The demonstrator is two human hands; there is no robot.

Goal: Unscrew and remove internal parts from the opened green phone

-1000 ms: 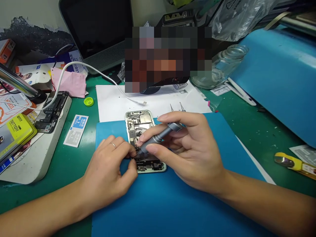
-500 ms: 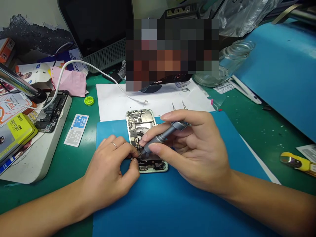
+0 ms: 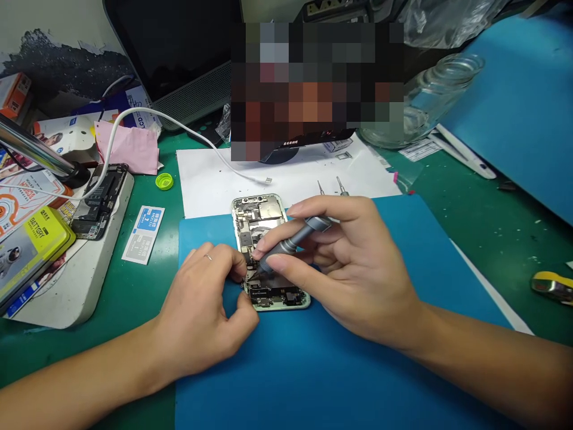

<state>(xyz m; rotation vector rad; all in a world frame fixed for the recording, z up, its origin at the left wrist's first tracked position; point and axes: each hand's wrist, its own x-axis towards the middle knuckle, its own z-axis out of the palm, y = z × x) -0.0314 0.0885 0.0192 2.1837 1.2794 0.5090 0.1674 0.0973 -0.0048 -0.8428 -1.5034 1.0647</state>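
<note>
An opened smartphone (image 3: pixel 268 210) with its inner boards bare lies on the blue mat (image 3: pixel 313 370). My right hand (image 3: pixel 358 269) grips a grey precision screwdriver (image 3: pixel 293 240), thumb and fingers round its ribbed shaft and the index finger along its cap. The screwdriver slants down to the left, its tip at the phone's lower left part. At the phone's left edge is my left hand (image 3: pixel 210 304), thumb and index finger parted on either side of the tip. Whether its fingertips touch the phone is hard to see.
Two thin driver tips (image 3: pixel 341 185) stand behind my right hand. A white cable (image 3: pixel 188 132) ends on white paper (image 3: pixel 201 185). Another opened phone (image 3: pixel 101 203) rests on a white box at left. A glass jar (image 3: pixel 430 101) leans at back right; a yellow-handled tool (image 3: pixel 553 285) lies right.
My left thumb and index finger have moved apart from a near pinch at the phone's edge. The screwdriver stays in my right hand. The whole view has shifted slightly.
</note>
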